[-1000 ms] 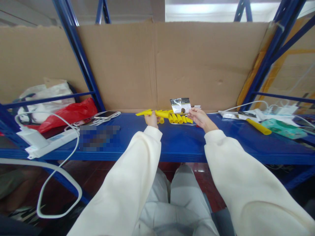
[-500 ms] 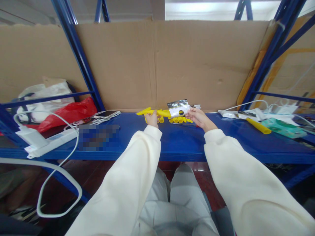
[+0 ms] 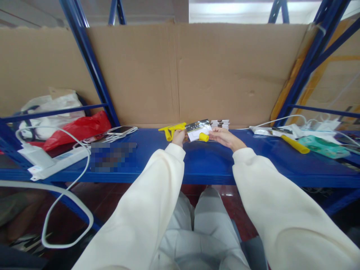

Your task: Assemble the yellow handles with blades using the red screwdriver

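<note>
A small black-and-white printed card (image 3: 194,131) is held up between my two hands above the blue shelf. A yellow tube (image 3: 204,137) sticks out at the card's front, low on its right side; its other end is hidden. My left hand (image 3: 179,138) is closed at the card's left edge, its fingertips partly out of sight. Against the right edge, close to the tube, the fingers of my right hand (image 3: 223,137) pinch the card. More yellow tubes (image 3: 168,134) lie just beyond my left hand. Behind my right hand sits a stack of similar cards (image 3: 220,123).
On the right lie another yellow tube (image 3: 295,144), a green plastic packet (image 3: 323,146) and white cables. To the left are a phone (image 3: 120,130), a white power strip (image 3: 59,161) and a red bag (image 3: 78,131). Cardboard (image 3: 225,71) walls the back.
The card has moved left and down, and its dark hole now shows a yellow tube end sticking out. My left hand has come to the card's left edge. The card stack is uncovered.
</note>
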Motion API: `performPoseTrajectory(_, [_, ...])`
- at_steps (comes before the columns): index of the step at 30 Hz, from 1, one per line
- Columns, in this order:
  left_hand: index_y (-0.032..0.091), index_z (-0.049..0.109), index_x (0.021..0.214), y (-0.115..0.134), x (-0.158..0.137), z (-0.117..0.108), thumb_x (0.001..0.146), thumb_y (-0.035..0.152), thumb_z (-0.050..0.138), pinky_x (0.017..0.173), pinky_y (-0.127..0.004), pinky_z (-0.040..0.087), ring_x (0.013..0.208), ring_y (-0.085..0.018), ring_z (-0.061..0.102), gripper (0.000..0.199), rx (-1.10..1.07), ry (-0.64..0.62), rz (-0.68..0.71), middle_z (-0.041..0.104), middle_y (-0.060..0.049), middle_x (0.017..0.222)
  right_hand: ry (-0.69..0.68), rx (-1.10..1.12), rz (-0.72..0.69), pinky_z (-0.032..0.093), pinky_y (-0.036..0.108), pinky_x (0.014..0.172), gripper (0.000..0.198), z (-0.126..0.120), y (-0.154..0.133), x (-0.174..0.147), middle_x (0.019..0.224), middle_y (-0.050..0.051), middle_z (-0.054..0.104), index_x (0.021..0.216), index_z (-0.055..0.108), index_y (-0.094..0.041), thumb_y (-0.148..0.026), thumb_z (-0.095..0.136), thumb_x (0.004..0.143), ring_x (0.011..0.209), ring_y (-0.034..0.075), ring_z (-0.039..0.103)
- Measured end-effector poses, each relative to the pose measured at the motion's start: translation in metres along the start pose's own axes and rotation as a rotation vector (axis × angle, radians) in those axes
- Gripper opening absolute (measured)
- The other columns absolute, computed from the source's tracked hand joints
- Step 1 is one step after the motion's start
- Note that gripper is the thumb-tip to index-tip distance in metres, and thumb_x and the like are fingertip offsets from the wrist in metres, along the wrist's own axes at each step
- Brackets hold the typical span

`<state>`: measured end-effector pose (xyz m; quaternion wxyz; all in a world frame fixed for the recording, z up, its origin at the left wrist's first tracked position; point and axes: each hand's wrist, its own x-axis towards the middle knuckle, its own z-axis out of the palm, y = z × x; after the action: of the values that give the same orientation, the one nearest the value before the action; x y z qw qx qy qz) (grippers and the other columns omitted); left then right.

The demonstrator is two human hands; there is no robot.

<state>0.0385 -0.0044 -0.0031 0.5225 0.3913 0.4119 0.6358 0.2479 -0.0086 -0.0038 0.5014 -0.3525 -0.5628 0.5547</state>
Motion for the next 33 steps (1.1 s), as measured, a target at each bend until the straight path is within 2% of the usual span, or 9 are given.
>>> performPoseTrajectory(3, [0.019, 0.061, 0.070, -0.0009, 0.0004, 0.0010, 0.084, 0.014, 0.066, 0.056, -0.025, 0.046, 0.065, -0.017, 0.067, 0.016, 0.067, -0.067, -0.080, 0.067, -0.003, 0.067, -0.008, -0.004, -0.008, 0.058, 0.031, 0.089, 0.025, 0.0009, 0.0007, 0.0000, 0.075, 0.001, 0.074, 0.070, 0.059, -0.020, -0.013, 0.082, 0.076, 0.081, 0.015, 0.073])
performPoseTrajectory(8, [0.021, 0.062, 0.072, -0.0024, 0.0035, 0.0014, 0.083, 0.015, 0.065, 0.068, -0.032, 0.053, 0.079, -0.022, 0.071, 0.013, 0.017, -0.090, -0.080, 0.069, -0.003, 0.068, 0.011, 0.005, -0.005, 0.058, 0.030, 0.088, 0.025, 0.0026, 0.0002, -0.0001, 0.078, 0.002, 0.075, 0.068, 0.057, -0.020, -0.011, 0.079, 0.077, 0.086, 0.016, 0.073])
performPoseTrajectory(12, [0.020, 0.059, 0.072, -0.0010, 0.0045, -0.0023, 0.087, 0.021, 0.064, 0.068, -0.033, 0.053, 0.076, -0.022, 0.070, 0.016, 0.004, -0.068, -0.085, 0.065, -0.003, 0.065, 0.000, 0.008, -0.008, 0.058, 0.031, 0.091, 0.024, 0.0029, 0.0003, -0.0004, 0.082, 0.003, 0.077, 0.069, 0.058, -0.020, -0.011, 0.078, 0.078, 0.090, 0.017, 0.074])
performPoseTrajectory(16, [0.020, 0.058, 0.077, 0.0025, 0.0023, -0.0050, 0.086, 0.025, 0.070, 0.067, -0.030, 0.052, 0.080, -0.021, 0.069, 0.016, -0.018, -0.040, -0.079, 0.070, -0.004, 0.074, -0.019, -0.009, 0.000, 0.056, 0.032, 0.095, 0.021, 0.0031, 0.0007, -0.0015, 0.084, 0.003, 0.077, 0.072, 0.060, -0.020, -0.011, 0.079, 0.077, 0.092, 0.017, 0.074])
performPoseTrajectory(20, [0.020, 0.057, 0.077, 0.0026, 0.0014, -0.0035, 0.091, 0.027, 0.065, 0.072, -0.032, 0.052, 0.082, -0.020, 0.068, 0.017, 0.012, 0.006, -0.090, 0.071, -0.005, 0.078, -0.028, -0.021, 0.003, 0.055, 0.035, 0.098, 0.020, 0.0036, 0.0008, -0.0022, 0.088, 0.003, 0.079, 0.076, 0.061, -0.020, -0.013, 0.079, 0.077, 0.096, 0.018, 0.075])
performPoseTrajectory(28, [0.022, 0.063, 0.083, -0.0008, 0.0018, -0.0031, 0.090, 0.040, 0.061, 0.092, -0.045, 0.051, 0.098, -0.024, 0.067, 0.019, 0.183, -0.004, -0.062, 0.074, -0.008, 0.093, -0.001, 0.001, -0.044, 0.054, 0.036, 0.103, 0.018, 0.0056, -0.0008, -0.0016, 0.089, 0.005, 0.079, 0.078, 0.060, -0.021, -0.009, 0.073, 0.083, 0.095, 0.018, 0.076])
performPoseTrajectory(33, [0.026, 0.066, 0.088, 0.0041, -0.0036, 0.0002, 0.094, 0.043, 0.049, 0.105, -0.056, 0.041, 0.116, -0.028, 0.063, 0.024, 0.184, -0.082, -0.102, 0.076, -0.008, 0.100, 0.056, 0.003, -0.047, 0.054, 0.035, 0.105, 0.017, 0.0079, -0.0012, -0.0004, 0.088, 0.006, 0.079, 0.081, 0.061, -0.020, -0.004, 0.064, 0.088, 0.092, 0.017, 0.077])
